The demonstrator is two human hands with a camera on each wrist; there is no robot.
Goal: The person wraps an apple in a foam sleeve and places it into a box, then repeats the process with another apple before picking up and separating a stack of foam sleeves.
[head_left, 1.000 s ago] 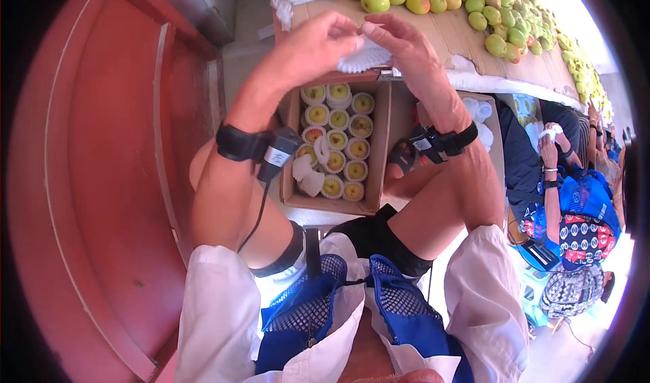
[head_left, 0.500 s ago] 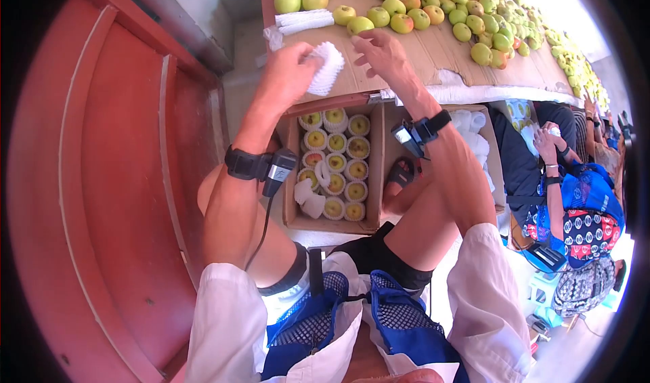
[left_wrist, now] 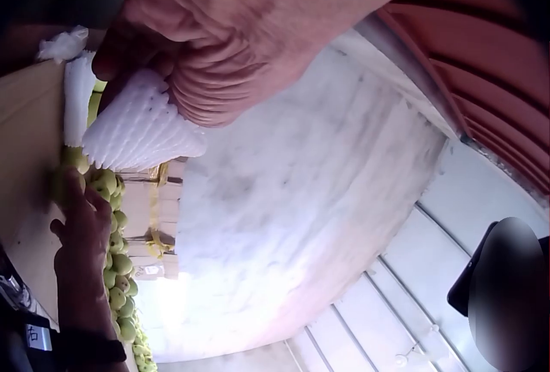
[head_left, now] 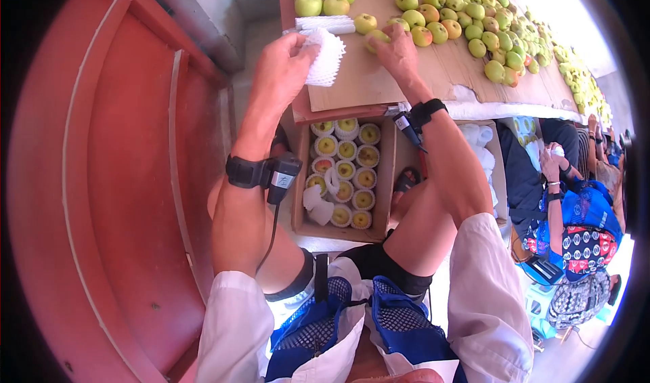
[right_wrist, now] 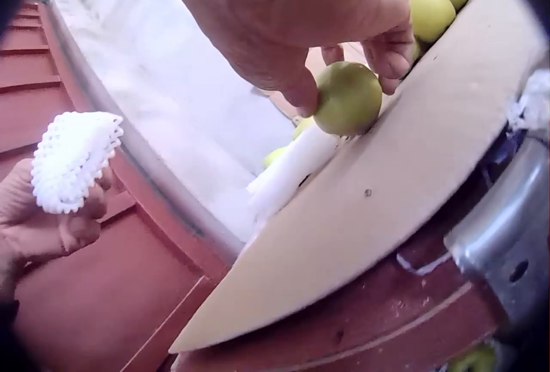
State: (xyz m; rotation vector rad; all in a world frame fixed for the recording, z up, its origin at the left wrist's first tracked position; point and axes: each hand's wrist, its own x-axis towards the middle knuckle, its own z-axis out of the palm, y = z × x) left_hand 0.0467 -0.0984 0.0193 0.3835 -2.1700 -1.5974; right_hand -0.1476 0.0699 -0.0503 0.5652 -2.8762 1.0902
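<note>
My left hand (head_left: 279, 66) pinches a white foam fruit net (head_left: 326, 58), which flares into a cup shape in the left wrist view. Over the cardboard-covered table, my right hand (head_left: 398, 52) grips a green apple (right_wrist: 347, 99), thumb on one side and fingers on the other. That apple stands close over the cardboard (right_wrist: 361, 192). Behind the left hand lies a stack of flat white foam nets (head_left: 326, 24). Below the table edge, an open carton (head_left: 384, 173) holds rows of apples in foam nets, with loose white pieces on top.
Several green apples (head_left: 309, 5) sit at the table's far left, and a large heap of apples (head_left: 491, 41) spreads rightward. A second carton (head_left: 500, 186) with white foam stands right of my leg. A red panelled wall (head_left: 128, 180) rises on the left; other people work at right.
My hands were together at the foam net, then parted. The left hand kept the net and moved left; the right hand reached to the table and took hold of an apple.
</note>
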